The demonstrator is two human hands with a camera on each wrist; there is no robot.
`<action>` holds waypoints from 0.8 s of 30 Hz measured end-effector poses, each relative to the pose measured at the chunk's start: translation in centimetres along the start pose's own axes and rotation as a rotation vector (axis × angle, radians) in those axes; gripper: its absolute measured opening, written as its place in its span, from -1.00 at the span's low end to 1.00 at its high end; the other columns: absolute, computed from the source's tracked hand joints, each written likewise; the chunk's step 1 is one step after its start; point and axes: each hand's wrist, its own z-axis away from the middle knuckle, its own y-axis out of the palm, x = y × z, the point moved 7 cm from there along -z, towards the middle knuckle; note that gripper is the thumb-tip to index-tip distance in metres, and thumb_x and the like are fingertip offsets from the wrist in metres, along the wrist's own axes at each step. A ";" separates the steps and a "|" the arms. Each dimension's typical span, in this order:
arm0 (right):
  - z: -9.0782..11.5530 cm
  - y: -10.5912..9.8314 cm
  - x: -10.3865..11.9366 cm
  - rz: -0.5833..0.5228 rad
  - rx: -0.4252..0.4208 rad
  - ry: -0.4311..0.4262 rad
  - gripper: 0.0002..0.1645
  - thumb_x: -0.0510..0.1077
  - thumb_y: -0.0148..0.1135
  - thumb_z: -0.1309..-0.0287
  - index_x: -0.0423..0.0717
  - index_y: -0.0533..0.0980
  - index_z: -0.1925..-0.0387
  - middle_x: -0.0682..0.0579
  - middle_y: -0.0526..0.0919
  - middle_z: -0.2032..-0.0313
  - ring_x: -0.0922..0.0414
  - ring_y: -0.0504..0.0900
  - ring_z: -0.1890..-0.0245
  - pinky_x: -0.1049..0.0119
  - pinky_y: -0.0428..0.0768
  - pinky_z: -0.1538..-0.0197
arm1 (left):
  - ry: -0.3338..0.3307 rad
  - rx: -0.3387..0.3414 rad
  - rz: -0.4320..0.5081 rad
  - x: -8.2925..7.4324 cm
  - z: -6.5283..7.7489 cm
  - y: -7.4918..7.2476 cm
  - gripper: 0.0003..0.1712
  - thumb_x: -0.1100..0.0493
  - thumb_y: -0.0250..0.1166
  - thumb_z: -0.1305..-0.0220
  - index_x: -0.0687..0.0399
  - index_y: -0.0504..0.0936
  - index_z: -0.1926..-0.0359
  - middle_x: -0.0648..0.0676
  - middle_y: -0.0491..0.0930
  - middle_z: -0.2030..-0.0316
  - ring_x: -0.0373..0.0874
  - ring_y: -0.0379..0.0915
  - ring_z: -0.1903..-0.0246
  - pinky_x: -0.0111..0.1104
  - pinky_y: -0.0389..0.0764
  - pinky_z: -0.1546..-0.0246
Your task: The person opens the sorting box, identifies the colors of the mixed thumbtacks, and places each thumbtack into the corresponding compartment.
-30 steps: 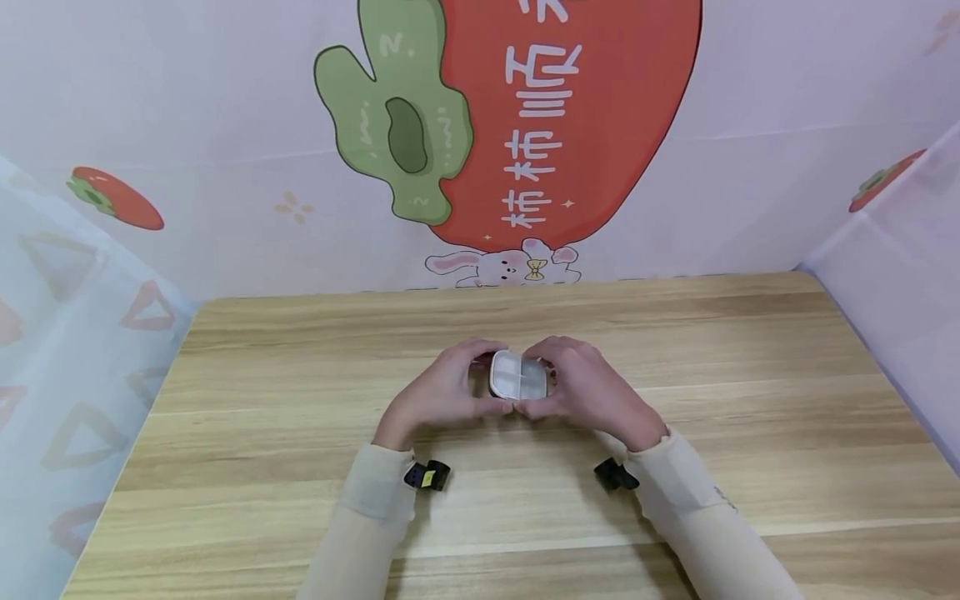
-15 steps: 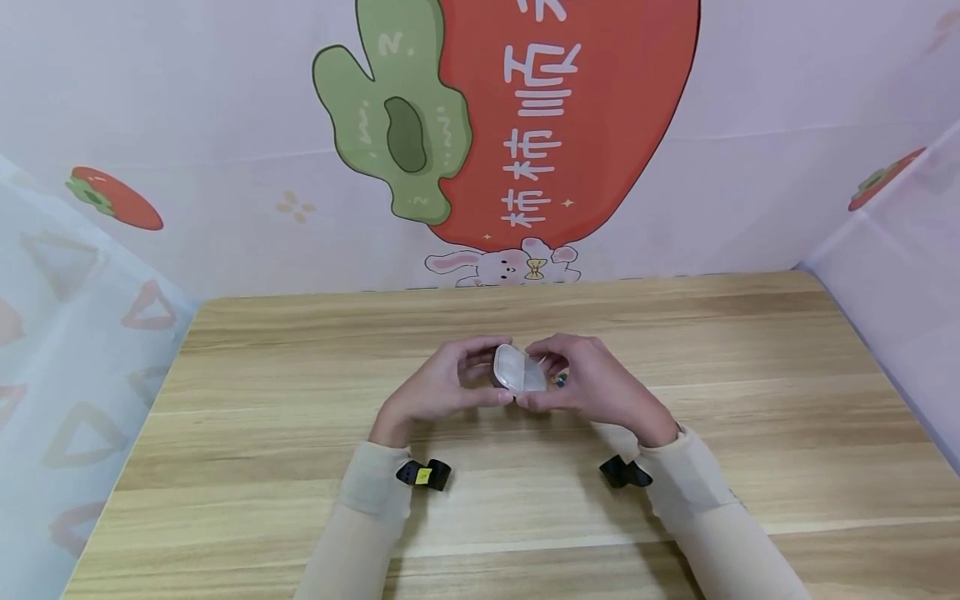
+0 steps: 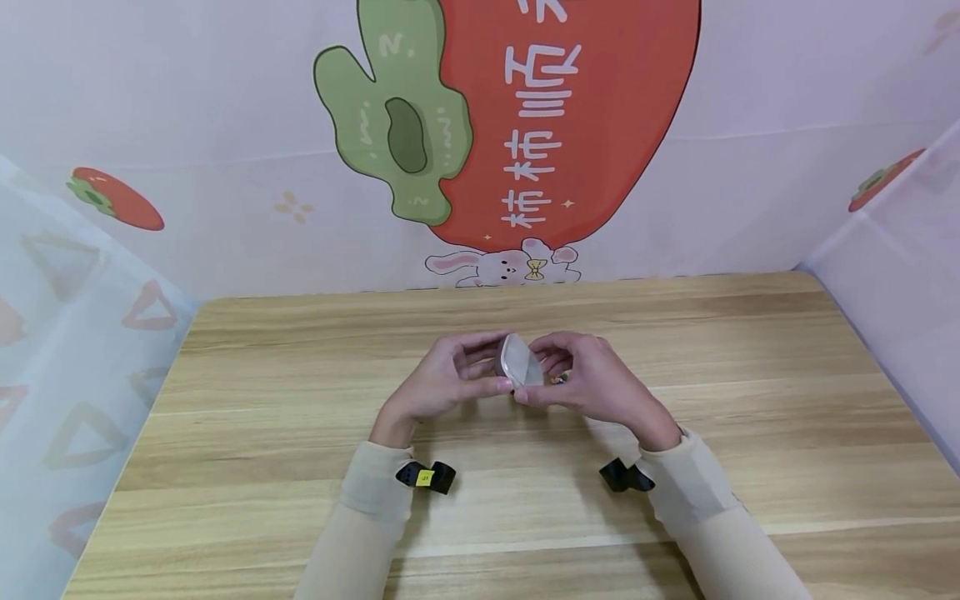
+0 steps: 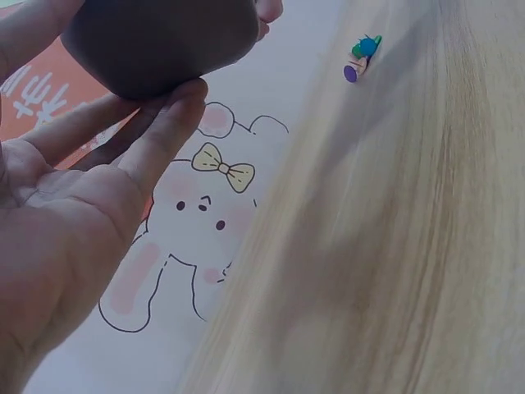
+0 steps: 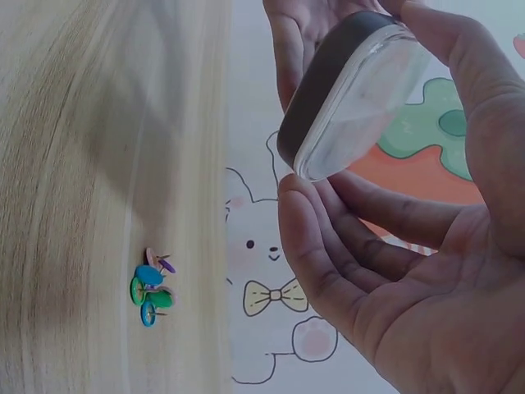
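A small rounded box [image 3: 517, 360] with a dark base and a clear, whitish top is held tilted above the table. My left hand [image 3: 435, 385] grips its left side, fingers under the dark base [image 4: 164, 41]. On the other side my right hand [image 3: 603, 387] holds the box by its clear edge between thumb and fingers, as the right wrist view shows. Below lies a small heap of coloured thumbtacks [image 5: 154, 287], blue, green, pink and purple, partly hidden behind the right hand in the head view. Whether the box's lid is lifted I cannot tell.
The wood-grain table [image 3: 300, 533] extends around both hands. A printed cloth [image 3: 247, 108] with a persimmon and a rabbit hangs behind its far edge, with more cloth at both sides. Black straps with small devices [image 3: 426, 477] sit at the wrists.
The box has tipped from nearly flat-facing to steeply tilted, its left side rising and its top turning right. The right hand shifted slightly right, and the thumbtacks came into sight beside it.
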 end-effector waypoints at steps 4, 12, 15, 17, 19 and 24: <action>0.0 0.0 0.3 -0.028 -0.010 -0.003 -0.22 0.35 0.44 0.44 0.02 0.51 0.14 0.14 0.59 0.29 0.18 0.58 0.31 0.23 0.53 0.21 | 0.031 0.009 0.008 -0.3 0.0 0.1 -0.29 0.27 0.35 -0.01 0.21 0.34 -0.23 0.20 0.35 -0.20 0.01 0.35 -0.14 -0.21 0.33 -0.08; 0.0 0.1 0.3 -0.056 -0.012 0.016 -0.20 0.34 0.46 0.47 0.02 0.50 0.13 0.13 0.60 0.29 0.17 0.60 0.31 0.24 0.54 0.22 | 0.061 0.028 -0.034 -0.6 0.0 0.4 -0.30 0.27 0.32 -0.05 0.18 0.32 -0.25 0.17 0.35 -0.20 0.02 0.36 -0.13 -0.19 0.32 -0.09; 0.0 0.2 0.2 -0.053 -0.011 0.024 -0.18 0.35 0.46 0.49 0.02 0.50 0.13 0.13 0.59 0.29 0.16 0.59 0.30 0.26 0.54 0.22 | 0.066 0.024 -0.072 -0.6 -0.1 0.4 -0.31 0.25 0.33 -0.04 0.13 0.35 -0.24 0.19 0.36 -0.19 0.02 0.37 -0.10 -0.18 0.32 -0.09; 0.0 0.2 0.2 -0.053 -0.005 0.022 -0.18 0.35 0.45 0.48 0.02 0.49 0.13 0.12 0.59 0.28 0.15 0.59 0.30 0.28 0.53 0.22 | 0.071 0.017 -0.098 -0.8 0.0 0.3 -0.30 0.24 0.35 -0.02 0.13 0.36 -0.23 0.16 0.38 -0.17 0.00 0.38 -0.09 -0.19 0.32 -0.09; 0.0 0.3 0.2 -0.051 0.006 0.022 -0.19 0.35 0.45 0.48 0.02 0.49 0.13 0.11 0.59 0.28 0.15 0.58 0.29 0.30 0.53 0.22 | 0.075 0.011 -0.123 -0.8 -0.1 0.3 -0.31 0.22 0.38 0.01 0.11 0.39 -0.21 0.11 0.41 -0.14 -0.02 0.39 -0.07 -0.21 0.32 -0.09; 0.2 0.3 0.5 -0.028 -0.001 0.015 -0.23 0.33 0.48 0.51 0.03 0.52 0.20 0.14 0.60 0.33 0.15 0.59 0.32 0.31 0.53 0.25 | 0.081 0.014 -0.171 -2.3 0.1 0.9 -0.34 0.23 0.39 0.03 0.23 0.42 -0.15 0.15 0.47 -0.08 0.00 0.41 -0.05 -0.19 0.32 -0.09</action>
